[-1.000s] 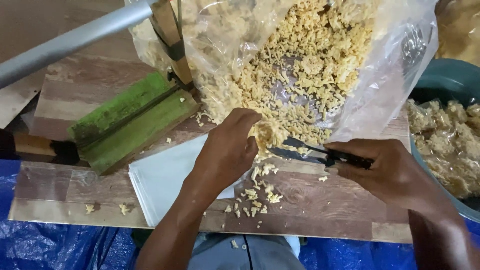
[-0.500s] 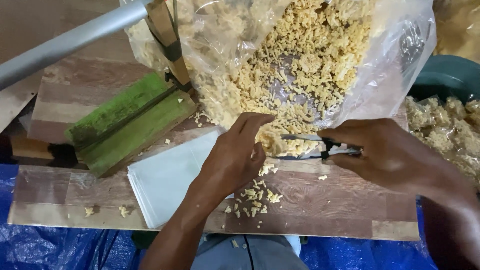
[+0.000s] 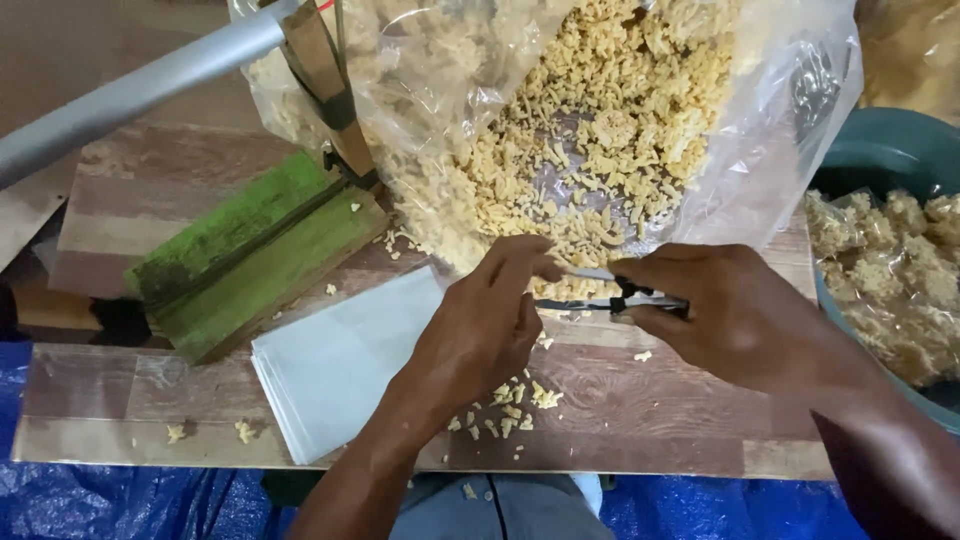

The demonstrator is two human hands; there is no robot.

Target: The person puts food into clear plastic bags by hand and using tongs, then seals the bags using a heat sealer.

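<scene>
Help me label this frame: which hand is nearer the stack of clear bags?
Left. The left hand borders the stack of clear bags; the right hand is farther off.

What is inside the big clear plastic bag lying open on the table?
The clear plastic bag holds a heap of small pale yellow crumbly pieces, spilling toward its mouth near the left hand and right hand. The bag's far end is out of frame.

Two bare hands: left hand [image 3: 475,335], right hand [image 3: 745,320]. One large clear plastic bag of yellow crumbs [image 3: 600,130], one metal tongs [image 3: 610,298], one green wooden block [image 3: 255,250], one grey metal bar [image 3: 130,90], one teal basin [image 3: 890,150], one stack of small clear bags [image 3: 335,365].
</scene>
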